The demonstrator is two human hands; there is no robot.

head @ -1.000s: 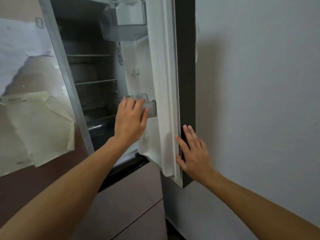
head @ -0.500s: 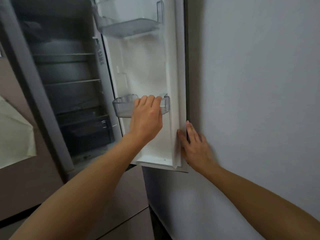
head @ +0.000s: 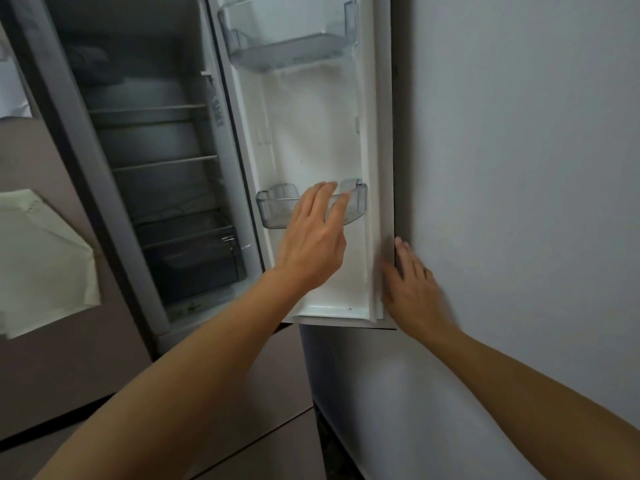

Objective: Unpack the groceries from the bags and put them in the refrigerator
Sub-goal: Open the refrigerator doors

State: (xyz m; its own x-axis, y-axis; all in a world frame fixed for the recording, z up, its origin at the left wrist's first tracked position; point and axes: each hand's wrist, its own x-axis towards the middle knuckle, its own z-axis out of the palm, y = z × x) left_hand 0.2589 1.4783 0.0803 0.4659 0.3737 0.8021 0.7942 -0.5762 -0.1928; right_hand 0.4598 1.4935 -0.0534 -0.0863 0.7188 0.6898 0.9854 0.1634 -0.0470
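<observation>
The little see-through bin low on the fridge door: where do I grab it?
Probably grip the small clear plastic door bin by its front rim, coming from the front and above: its top is open, and its back sits against the white inner door panel.

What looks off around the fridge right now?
Dark specks dot the fridge floor below the drawer, like dirt or crumbs. The paper stuck on the left panel hangs creased, with a folded corner.
</observation>
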